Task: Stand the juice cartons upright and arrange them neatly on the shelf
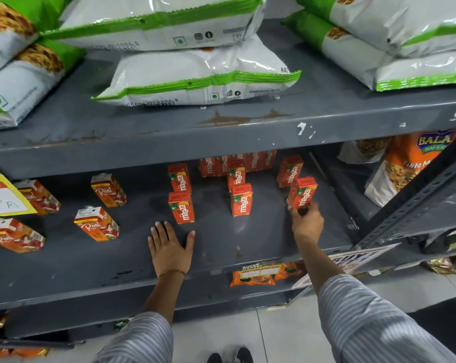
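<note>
Small red Maaza juice cartons stand in short rows on the grey middle shelf (221, 247). One upright carton (181, 207) stands just beyond my left hand (170, 247), which lies flat and open on the shelf. Another upright carton (241, 199) stands in the middle row. My right hand (307, 221) grips the bottom of a tilted carton (301, 193) at the front of the right row. A further carton (289, 171) stands behind it. More cartons (237, 161) crowd the back under the upper shelf, partly hidden.
Orange Real juice cartons (97, 224) stand at the left of the same shelf beside a yellow price tag (4, 197). White and green snack bags (195, 77) fill the upper shelf. An orange wafer bag (410, 163) sits to the right behind a slanted metal upright (415, 195).
</note>
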